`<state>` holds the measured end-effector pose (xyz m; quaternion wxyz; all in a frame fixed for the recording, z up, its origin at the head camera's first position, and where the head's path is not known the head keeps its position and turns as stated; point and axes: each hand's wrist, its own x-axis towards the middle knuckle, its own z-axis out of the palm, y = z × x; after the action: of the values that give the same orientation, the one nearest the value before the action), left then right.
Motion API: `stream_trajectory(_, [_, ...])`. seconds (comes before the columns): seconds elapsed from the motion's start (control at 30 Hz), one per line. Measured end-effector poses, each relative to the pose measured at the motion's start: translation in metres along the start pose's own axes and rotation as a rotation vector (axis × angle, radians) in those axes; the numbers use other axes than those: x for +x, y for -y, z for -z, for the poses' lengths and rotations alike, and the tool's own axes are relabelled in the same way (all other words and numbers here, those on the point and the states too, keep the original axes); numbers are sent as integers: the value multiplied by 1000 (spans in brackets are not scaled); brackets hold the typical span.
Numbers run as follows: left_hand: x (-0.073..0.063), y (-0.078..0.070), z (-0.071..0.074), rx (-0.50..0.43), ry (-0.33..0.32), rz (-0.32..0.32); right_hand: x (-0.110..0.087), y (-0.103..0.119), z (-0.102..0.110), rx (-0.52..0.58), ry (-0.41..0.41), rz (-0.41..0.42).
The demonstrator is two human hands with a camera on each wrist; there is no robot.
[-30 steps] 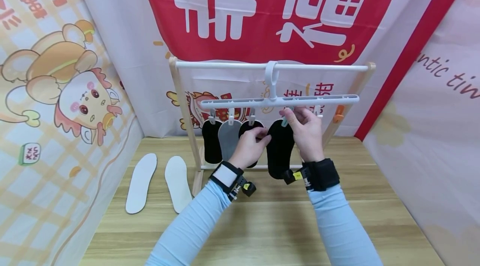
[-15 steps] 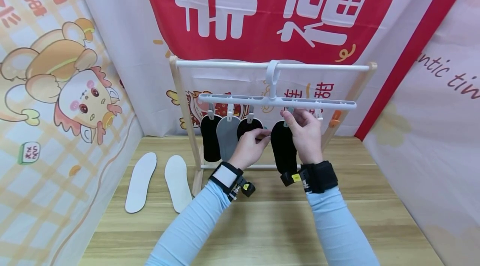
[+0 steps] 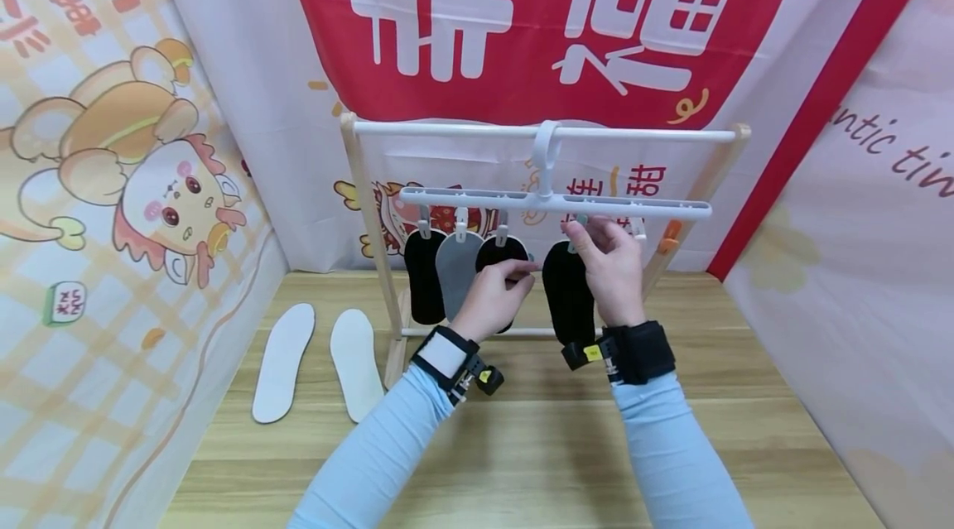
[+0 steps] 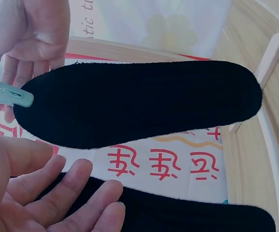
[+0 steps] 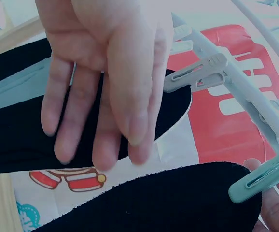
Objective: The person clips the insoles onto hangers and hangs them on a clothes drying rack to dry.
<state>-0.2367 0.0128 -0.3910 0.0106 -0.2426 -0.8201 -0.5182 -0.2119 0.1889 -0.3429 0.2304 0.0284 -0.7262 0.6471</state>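
A black insole (image 3: 568, 289) hangs toe-up from a pale green clip (image 4: 11, 94) on the white hanger bar (image 3: 477, 198). My right hand (image 3: 614, 272) pinches this clip at the insole's upper end, its other fingers behind it. Left of the insole, my left hand (image 3: 493, 297) is apart from it, fingers loosely extended with nothing in them. Behind that hand another black insole (image 5: 19, 140) hangs from a grey clip (image 5: 197, 72), partly hidden. Further left hang a grey insole (image 3: 452, 264) and one more black insole (image 3: 423, 281), each in its clip.
A wooden rack with a white top rail (image 3: 447, 129) carries the hanger by its hook (image 3: 546, 152). Two white insoles, a left one (image 3: 285, 363) and a right one (image 3: 355, 363), lie on the wooden table (image 3: 537, 446). An orange clip (image 3: 671, 237) sits on the rack's right post.
My left hand has let go of the right-hand black insole's edge, and a gap has opened between them. The insole has swung slightly right; my right hand stays at the clip.
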Motion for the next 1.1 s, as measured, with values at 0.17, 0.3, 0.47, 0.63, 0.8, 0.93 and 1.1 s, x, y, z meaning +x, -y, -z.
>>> stream_trajectory(0.17, [-6, -2, 3, 15, -11, -8, 1, -1, 6, -64, -13, -28])
stream_trajectory(0.3, [-11, 1, 7, 26, -19, -9, 2, -2, 12, -105, -1, -32])
stream_trajectory(0.47, [-18, 4, 14, 46, -31, -9, 4, -4, 15, -130, 17, -18])
stream_trajectory(0.63, [-28, 7, 22, 51, -43, 0, 4, -6, 18, -141, 33, 0])
stream_trajectory(0.8, [-38, 13, 32, 44, -67, 12, 2, -8, 20, -166, 54, 8])
stream_trajectory(0.93, [-48, 19, 40, 44, -86, 10, 0, -11, 22, -192, 66, 39])
stream_trajectory(1.1, [-60, 25, 51, 42, -118, 7, -3, -16, 24, -233, 63, 84])
